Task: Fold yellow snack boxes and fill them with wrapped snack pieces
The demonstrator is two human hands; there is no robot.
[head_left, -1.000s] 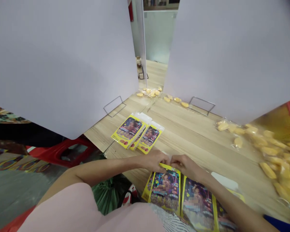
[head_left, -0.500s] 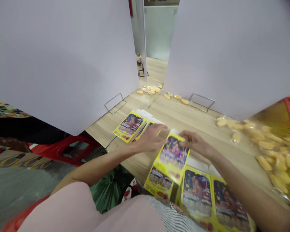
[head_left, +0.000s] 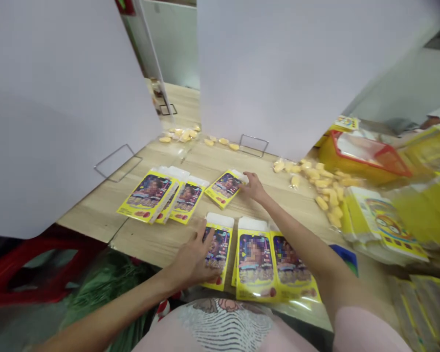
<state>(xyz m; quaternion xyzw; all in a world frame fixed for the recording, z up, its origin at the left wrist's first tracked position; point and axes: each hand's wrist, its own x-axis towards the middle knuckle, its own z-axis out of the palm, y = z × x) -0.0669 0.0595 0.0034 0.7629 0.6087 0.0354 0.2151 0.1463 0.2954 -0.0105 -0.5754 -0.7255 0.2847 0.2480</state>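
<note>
Two white panels stand over the worktop, the right panel and the left panel meeting its far and left sides. Beneath them lies the wood-grain table. A red plastic frame shows below the left edge, blurred, with a green bag beside it. At right, a yellow bin with a red rim stands behind a stack of printed white-and-yellow packages. Yellow picture boxes lie flat on the table: an overlapping left group, and a front pair nearest the person, side by side, white flaps pointing away; the right forearm covers part of this pair. The left hand lies over the left edge of a near box, between the left group and the front pair, fingers apart — whether they clamp it cannot be told. Farther up, a single tilted box lies just right of the left group, its flap end meeting the right hand. The right fingers are bent at that end; whether they pinch it or merely touch cannot be told. Smaller still are the wire supports at the panel feet and, least of all, wrapped yellow pieces — heaped near the bin, scattered along the right panel's foot.
</note>
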